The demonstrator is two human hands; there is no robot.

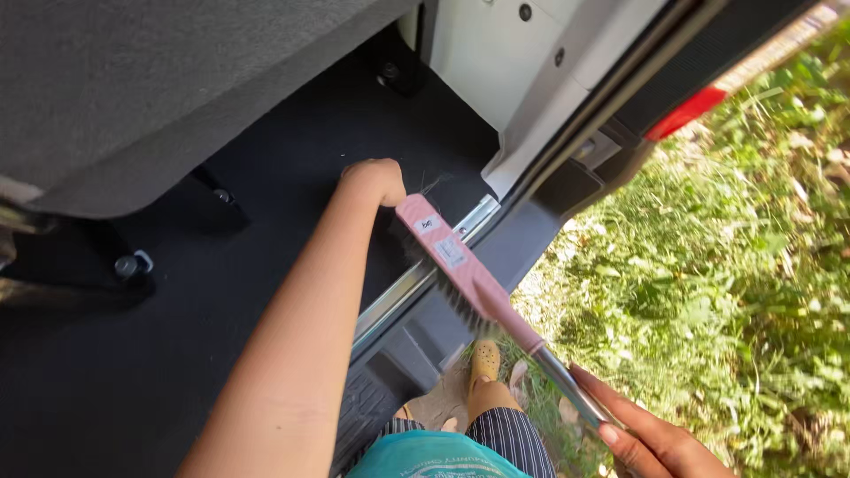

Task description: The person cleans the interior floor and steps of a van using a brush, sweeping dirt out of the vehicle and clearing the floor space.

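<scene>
Fingers (651,443) of our right hand (660,447) grip the broom handle (567,385); our left hand (376,181) clasps the pink brush head (447,257). We should keep the bristles (452,296) flat on the van floor (292,195), sweeping toward the sill (416,279).

Brush (452,261): pink plastic head, smooth, dark stiff bristles, shiny metal handle. Van floor (292,177): black carpet, matt, rough. Sill strip (416,274): bright polished metal. Seat (133,80): grey coarse cloth.

Pink broom head (452,257) w/ black bristles, silver handle (567,394), black van floor (292,186), striped trousers (509,438)
</scene>
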